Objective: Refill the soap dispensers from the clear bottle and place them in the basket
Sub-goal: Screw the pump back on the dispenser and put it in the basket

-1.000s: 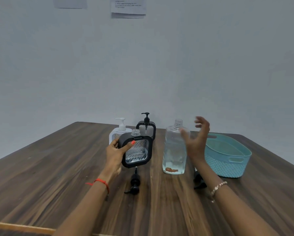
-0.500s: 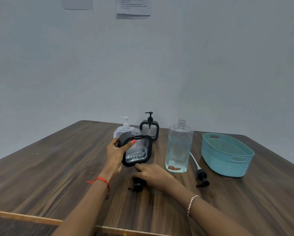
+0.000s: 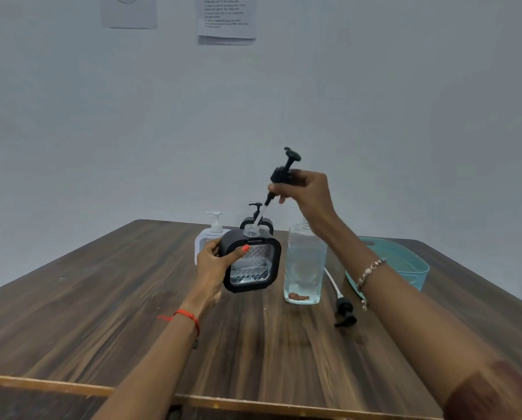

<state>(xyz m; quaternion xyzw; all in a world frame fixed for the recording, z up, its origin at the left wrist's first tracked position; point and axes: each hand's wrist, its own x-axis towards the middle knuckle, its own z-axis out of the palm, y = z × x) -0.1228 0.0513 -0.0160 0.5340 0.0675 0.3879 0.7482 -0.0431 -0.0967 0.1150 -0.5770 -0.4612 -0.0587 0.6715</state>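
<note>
Your left hand (image 3: 215,262) grips the black dispenser (image 3: 253,262) by its left side, thumb across the front upper corner, fingers wrapped behind. The dispenser is close to upright, tipped a little, and its neck is open. You hold it low over the table (image 3: 102,298), near the middle; can't tell if its base touches the wood.

Your right hand (image 3: 305,189) pinches the pump (image 3: 284,174) at its collar, raised above the dispenser. The pump is slanted, head up and right, tube pointing down-left with the tip right at the open neck. Can't tell if the tip is inside yet.

The bottle (image 3: 305,268) stands just right of the dispenser, holding clear liquid with reddish bits at the bottom. Its top is hidden behind your right forearm. The teal basket (image 3: 405,268) sits further right, partly covered by the same arm. A spare pump (image 3: 344,310) with a white tube lies on the table between bottle and basket, nearer you.

The white dispenser (image 3: 211,234) stands behind your left hand, pump on. A second black dispenser (image 3: 258,216) stands behind the held one, pump on.

There is a red thread (image 3: 187,315) on your left wrist, a bracelet (image 3: 370,271) on the right, and paper sheets (image 3: 227,19) on the wall
</note>
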